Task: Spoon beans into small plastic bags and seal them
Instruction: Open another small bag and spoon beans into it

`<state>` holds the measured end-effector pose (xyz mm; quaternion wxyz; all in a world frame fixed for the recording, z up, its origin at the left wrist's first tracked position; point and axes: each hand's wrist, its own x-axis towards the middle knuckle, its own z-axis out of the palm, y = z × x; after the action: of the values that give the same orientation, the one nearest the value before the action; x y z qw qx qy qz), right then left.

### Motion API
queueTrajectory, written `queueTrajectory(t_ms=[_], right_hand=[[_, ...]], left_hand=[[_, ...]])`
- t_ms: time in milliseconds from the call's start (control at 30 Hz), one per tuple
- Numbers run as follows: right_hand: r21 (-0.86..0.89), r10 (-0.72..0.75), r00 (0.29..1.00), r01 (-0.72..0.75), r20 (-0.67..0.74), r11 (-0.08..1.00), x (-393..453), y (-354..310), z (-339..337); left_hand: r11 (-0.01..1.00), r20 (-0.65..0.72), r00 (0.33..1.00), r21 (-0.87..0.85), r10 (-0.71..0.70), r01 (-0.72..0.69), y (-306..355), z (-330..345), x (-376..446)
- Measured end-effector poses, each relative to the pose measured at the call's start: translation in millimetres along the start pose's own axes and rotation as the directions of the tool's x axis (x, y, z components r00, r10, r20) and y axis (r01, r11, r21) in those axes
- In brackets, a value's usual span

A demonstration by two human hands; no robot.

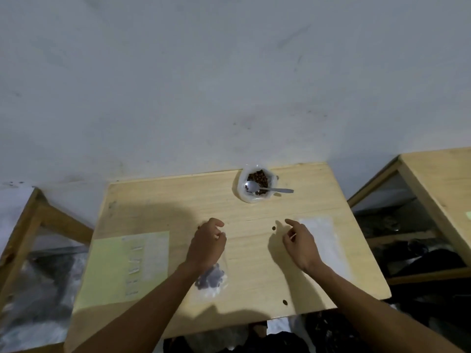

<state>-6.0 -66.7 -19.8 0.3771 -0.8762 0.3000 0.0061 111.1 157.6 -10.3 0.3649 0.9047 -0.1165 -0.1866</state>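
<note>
One small bag of beans [211, 277] lies filled under the left hand [207, 242], both hands loosely curled and holding nothing, the right hand [300, 242] beside empty bags [323, 240], spoon [265, 188] resting in the bean bowl [256, 184] at twelve o'clock.

a small clear bag of dark beans [211, 277] lies flat near the table's front edge, partly under a wrist.

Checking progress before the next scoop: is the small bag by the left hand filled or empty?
Filled: dark beans show through the small bag, lying flat on the table.
</note>
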Motion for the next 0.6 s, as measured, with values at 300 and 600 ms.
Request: queueTrajectory(t_ms=[300, 600], right_hand=[[-0.221, 0.366, 0.928, -0.372, -0.068, 0.902, 8.0, 70.1, -61.3], [-0.217, 0.365, 0.931, -0.356, 0.002, 0.909, -1.2, 92.0, -63.4]], left_hand=[[0.997, 0.505, 0.861, -0.007, -0.060, 0.074, 105.6, 110.4, 13.7], [0.992, 0.546, 0.830, 0.109, -0.115, 0.066, 131.5, 166.2, 1.5]])
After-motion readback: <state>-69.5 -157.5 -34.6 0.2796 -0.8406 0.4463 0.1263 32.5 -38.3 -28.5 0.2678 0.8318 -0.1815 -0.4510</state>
